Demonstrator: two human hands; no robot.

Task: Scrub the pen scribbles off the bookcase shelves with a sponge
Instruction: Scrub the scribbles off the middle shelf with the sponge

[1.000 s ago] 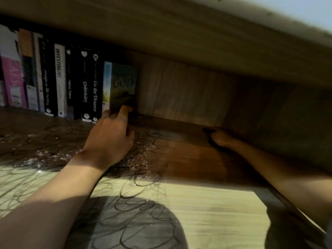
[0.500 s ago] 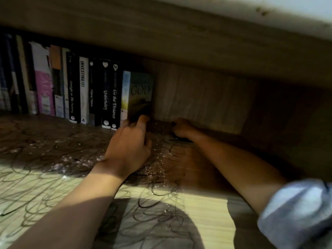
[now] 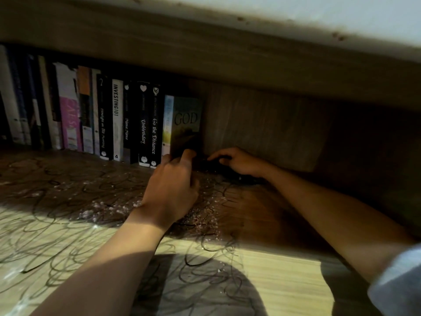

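Two bare forearms and two hands of one person. Left hand [image 3: 170, 185]: no ring, watch or bracelet visible; wrist and forearm uncovered down to the lower frame edge. Right hand [image 3: 239, 161]: likewise unadorned, forearm bare. A pale grey-blue fabric sleeve [image 3: 401, 283], loosely bunched and creased, covers the right arm near the elbow at the lower right corner.

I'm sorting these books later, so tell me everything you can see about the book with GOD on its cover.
The book stands upright at the right end of the row, its front cover turned out, showing GOD in dark letters over a dim greenish, yellowish picture. Its pale spine faces left against the black book beside it. It looks like a paperback. The left hand touches its bottom edge with its fingertips. The right hand lies just to its right, apart from it.
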